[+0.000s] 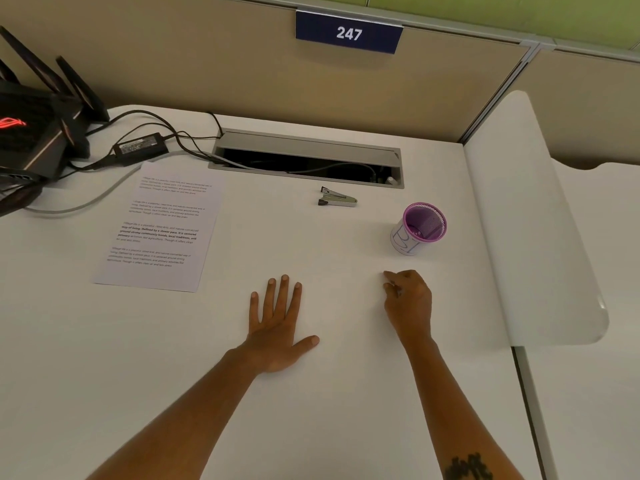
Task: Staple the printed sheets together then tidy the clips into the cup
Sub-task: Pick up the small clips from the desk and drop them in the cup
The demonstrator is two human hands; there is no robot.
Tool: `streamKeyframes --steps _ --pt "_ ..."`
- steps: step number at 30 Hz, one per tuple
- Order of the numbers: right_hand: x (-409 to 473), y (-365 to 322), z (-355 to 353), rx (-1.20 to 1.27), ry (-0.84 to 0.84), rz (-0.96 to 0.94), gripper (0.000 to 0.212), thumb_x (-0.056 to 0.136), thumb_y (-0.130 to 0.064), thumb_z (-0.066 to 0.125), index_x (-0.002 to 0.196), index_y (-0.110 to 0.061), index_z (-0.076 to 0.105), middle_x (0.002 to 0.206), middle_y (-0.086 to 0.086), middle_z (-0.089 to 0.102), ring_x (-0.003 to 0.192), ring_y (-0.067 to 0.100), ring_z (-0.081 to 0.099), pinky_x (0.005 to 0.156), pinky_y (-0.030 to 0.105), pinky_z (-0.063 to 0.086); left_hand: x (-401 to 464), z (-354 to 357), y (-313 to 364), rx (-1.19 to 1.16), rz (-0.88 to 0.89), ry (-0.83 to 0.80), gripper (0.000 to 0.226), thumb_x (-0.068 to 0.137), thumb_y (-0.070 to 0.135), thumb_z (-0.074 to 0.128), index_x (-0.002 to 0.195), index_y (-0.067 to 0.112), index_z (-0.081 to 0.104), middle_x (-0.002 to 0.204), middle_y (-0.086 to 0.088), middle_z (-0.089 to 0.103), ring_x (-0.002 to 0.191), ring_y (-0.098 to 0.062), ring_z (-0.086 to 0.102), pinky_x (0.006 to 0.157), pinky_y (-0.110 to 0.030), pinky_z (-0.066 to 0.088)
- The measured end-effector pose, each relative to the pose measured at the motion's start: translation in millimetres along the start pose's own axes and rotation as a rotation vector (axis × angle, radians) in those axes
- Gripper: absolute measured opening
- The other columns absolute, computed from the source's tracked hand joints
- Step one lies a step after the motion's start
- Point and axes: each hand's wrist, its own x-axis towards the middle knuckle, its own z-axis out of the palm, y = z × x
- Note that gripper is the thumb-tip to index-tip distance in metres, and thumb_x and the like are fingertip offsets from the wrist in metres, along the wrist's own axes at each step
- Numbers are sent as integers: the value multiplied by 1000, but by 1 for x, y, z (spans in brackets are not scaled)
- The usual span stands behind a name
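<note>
Sheets lie far left on the counter, the stapler sits ahead, and the cup stands just past my right hand. That hand's fingers curl together; I can't tell if they pinch anything. My left hand rests flat, fingers spread, empty.

L hand flat, palm down, fingers spread. R hand curled, fingertips pinched together; can't tell if holding anything. Both forearms bare.
</note>
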Motion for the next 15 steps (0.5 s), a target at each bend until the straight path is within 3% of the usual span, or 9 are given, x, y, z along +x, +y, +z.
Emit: streamKeyframes --steps 4,15 --pt "8 4 -6 39 -16 8 23 87 -6 77 110 -10 79 100 4 74 88 20 69 86 35 59 0 1 -1 -4 4 2 107 95 79 30 153 24 -40 157 -4 -54 146 -28 -49 122 -59 -25" --pt "23 -3 -5 38 -6 3 12 89 -8 75 100 -11 80 97 3 76 89 19 70 86 31 57 -1 0 0 -1 5 -1 107 95 79 30 154 23 -40 157 -4 -54 146 -28 -49 122 -59 -24"
